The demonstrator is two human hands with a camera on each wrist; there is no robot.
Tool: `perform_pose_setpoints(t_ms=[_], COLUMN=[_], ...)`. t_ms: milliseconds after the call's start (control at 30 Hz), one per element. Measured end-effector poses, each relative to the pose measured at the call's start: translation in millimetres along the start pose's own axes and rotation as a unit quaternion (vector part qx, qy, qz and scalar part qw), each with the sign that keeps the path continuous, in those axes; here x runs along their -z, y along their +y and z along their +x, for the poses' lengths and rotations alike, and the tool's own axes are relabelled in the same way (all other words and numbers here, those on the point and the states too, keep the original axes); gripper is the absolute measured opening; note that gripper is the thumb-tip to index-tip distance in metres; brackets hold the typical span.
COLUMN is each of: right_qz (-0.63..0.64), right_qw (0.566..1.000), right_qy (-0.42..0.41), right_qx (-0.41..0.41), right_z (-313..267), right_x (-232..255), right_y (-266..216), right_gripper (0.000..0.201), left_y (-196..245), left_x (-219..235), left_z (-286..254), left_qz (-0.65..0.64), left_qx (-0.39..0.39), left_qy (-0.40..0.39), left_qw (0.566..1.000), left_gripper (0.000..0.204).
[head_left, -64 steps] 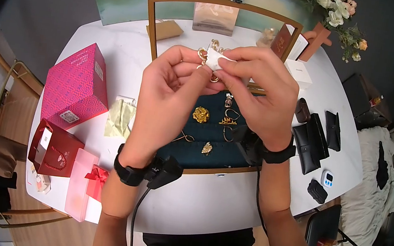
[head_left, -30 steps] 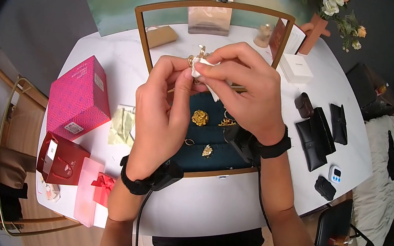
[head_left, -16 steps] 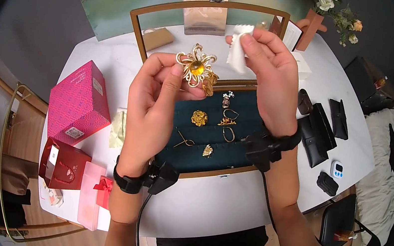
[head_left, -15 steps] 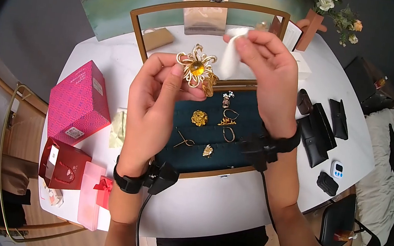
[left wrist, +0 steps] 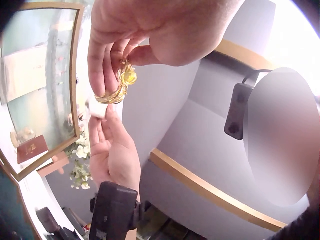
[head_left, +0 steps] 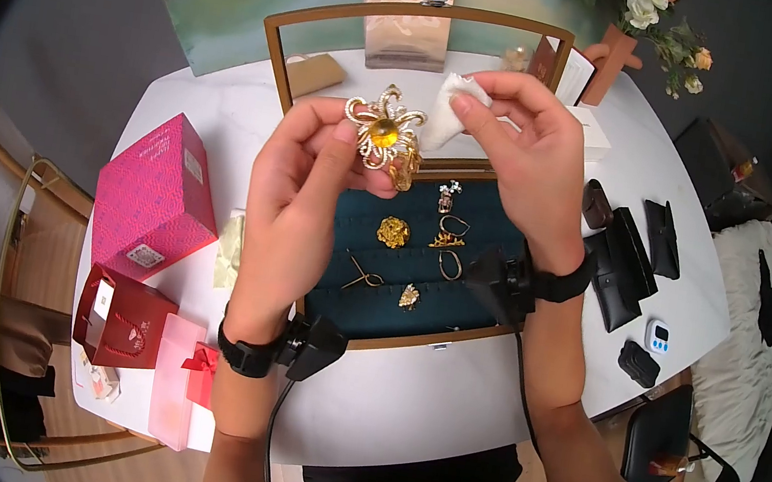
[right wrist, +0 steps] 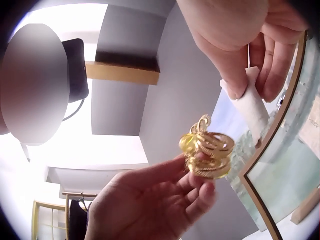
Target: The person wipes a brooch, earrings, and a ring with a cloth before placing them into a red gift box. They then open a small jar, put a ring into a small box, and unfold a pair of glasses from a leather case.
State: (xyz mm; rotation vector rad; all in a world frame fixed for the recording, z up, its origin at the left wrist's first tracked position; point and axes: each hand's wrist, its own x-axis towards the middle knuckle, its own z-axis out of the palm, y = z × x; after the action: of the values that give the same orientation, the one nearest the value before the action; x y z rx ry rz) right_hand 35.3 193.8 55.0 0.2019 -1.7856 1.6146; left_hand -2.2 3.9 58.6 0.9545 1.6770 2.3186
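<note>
My left hand (head_left: 299,194) pinches a gold flower-shaped piece of jewellery (head_left: 383,132), its round yellow stone facing up in the head view. Curled petals and gold loops behind the stone show in the right wrist view. Beside it, my right hand (head_left: 536,154) pinches a folded white cloth (head_left: 452,110) between thumb and fingers, close to the petals. Both hands are raised over a jewellery box (head_left: 365,320) lined in dark green, its framed lid (head_left: 274,58) standing up. Inside lie a gold flower ornament (head_left: 393,232), a leaf-like piece (head_left: 410,297) and several other pieces.
At the left stand a pink patterned box (head_left: 155,199), a red gift bag (head_left: 124,318) and a pink case (head_left: 173,384). Black pouches (head_left: 623,274) and a small white timer (head_left: 657,336) lie at the right. Behind are a vase (head_left: 610,65) with flowers and a white box (head_left: 590,134).
Earlier both hands met at the jewellery with the cloth on it. They parted, the cloth shifted in my right fingers, and it has now come lower, nearer the jewellery.
</note>
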Motion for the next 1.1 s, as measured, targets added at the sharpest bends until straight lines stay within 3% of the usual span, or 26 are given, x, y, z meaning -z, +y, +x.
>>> perform_pose_setpoints(t_ms=[133, 267, 333, 433, 567, 667, 733, 767, 867, 933, 1100], right_qz=[0.099, 0.124, -0.012, -0.062, -0.032, -0.103, -0.156, -0.156, -0.147, -0.137, -0.106], right_qw=[0.992, 0.989, 0.996, 0.990, 0.993, 0.985, 0.973, 0.974, 0.976, 0.973, 0.975], right_qy=[-0.076, -0.076, -0.069, -0.080, -0.102, -0.133, -0.117, -0.115, -0.125, -0.183, -0.194], right_qx=[-0.013, -0.017, 0.062, 0.101, 0.059, 0.030, 0.122, 0.122, 0.097, 0.027, -0.019], right_z=[-6.2, -7.2, -5.3, -1.2, -2.9, -1.8, -1.4, -1.2, -1.1, -0.7, -6.2], right_x=[-14.2, -17.2, -12.8, -5.4, -0.8, 2.9, 4.0, 4.9, 9.4, 14.6, 6.7], right_y=[-7.2, -6.4, -5.7, -4.2, -7.6, -8.8, -4.7, -5.1, -8.2, -9.2, -10.4], right_gripper=[0.020, 0.016, 0.013, 0.013, 0.016, 0.017, 0.016, 0.016, 0.016, 0.017, 0.019], left_y=[-5.9, -5.0, -3.5, -1.6, -9.4, -9.3, -4.6, -4.5, -3.4, -0.6, 0.8], left_x=[-4.7, -7.1, -3.4, -2.6, -7.3, -8.7, -8.6, -9.3, -9.6, -6.4, 1.3], left_z=[1.0, 1.9, 2.5, 2.4, -0.2, -1.8, -2.5, -2.6, -3.9, -4.0, -4.8], left_qz=[-0.040, -0.020, 0.000, 0.009, 0.002, 0.045, 0.110, 0.111, 0.115, 0.142, 0.140], left_qx=[0.018, 0.020, 0.031, 0.022, -0.006, -0.042, -0.057, -0.056, -0.057, -0.035, -0.018], left_qy=[-0.002, -0.004, -0.004, -0.005, -0.004, 0.000, -0.013, -0.015, -0.027, -0.076, -0.100], left_qw=[0.999, 1.000, 1.000, 1.000, 1.000, 0.998, 0.992, 0.992, 0.991, 0.986, 0.985], left_gripper=[0.023, 0.024, 0.026, 0.022, 0.020, 0.019, 0.020, 0.020, 0.020, 0.020, 0.021])
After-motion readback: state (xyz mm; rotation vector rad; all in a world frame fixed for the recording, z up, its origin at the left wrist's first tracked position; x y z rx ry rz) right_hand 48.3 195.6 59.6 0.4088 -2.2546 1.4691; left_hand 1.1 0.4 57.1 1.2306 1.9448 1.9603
